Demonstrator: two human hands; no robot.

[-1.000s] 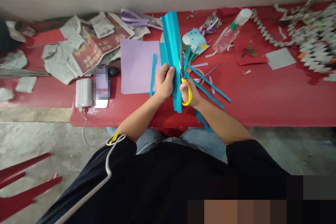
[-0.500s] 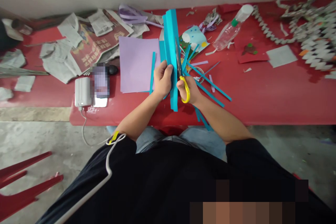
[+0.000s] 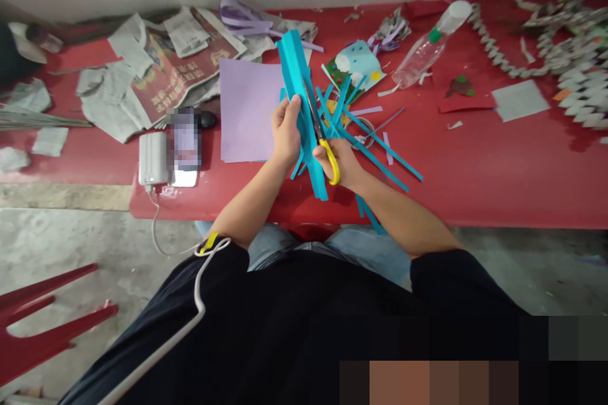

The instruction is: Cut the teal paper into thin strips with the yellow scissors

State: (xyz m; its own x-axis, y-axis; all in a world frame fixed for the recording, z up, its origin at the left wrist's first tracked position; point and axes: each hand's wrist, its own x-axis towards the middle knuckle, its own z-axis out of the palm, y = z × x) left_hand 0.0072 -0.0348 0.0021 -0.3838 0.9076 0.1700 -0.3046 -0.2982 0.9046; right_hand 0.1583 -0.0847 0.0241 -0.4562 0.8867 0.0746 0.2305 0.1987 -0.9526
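A folded sheet of blue paper (image 3: 293,66) is pinched in my left hand (image 3: 287,131), thumb on top. It slants over the table, its upper end leaning left. My right hand (image 3: 342,163) is closed round the yellow handles of a pair of scissors (image 3: 335,171). The blades lie along the right side of the blue paper; whether they are parted I cannot make out. Cut blue strips (image 3: 387,161) lie scattered beyond and to the right of my right hand. Left of my left hand rests a stack of purple paper (image 3: 249,111).
On the red table (image 3: 475,183) are torn newspapers (image 3: 190,76), a power bank (image 3: 152,159) with a cable, and a blurred-out phone (image 3: 185,139). A clear bottle (image 3: 420,60) lies toward the back right, near woven paper chains (image 3: 582,85). A roll of tape (image 3: 360,130) sits under the strips.
The blue paper has tilted, its top end swinging left and its lower end slightly right. My left hand has moved a little left and up; the scissors have tipped left with the paper.
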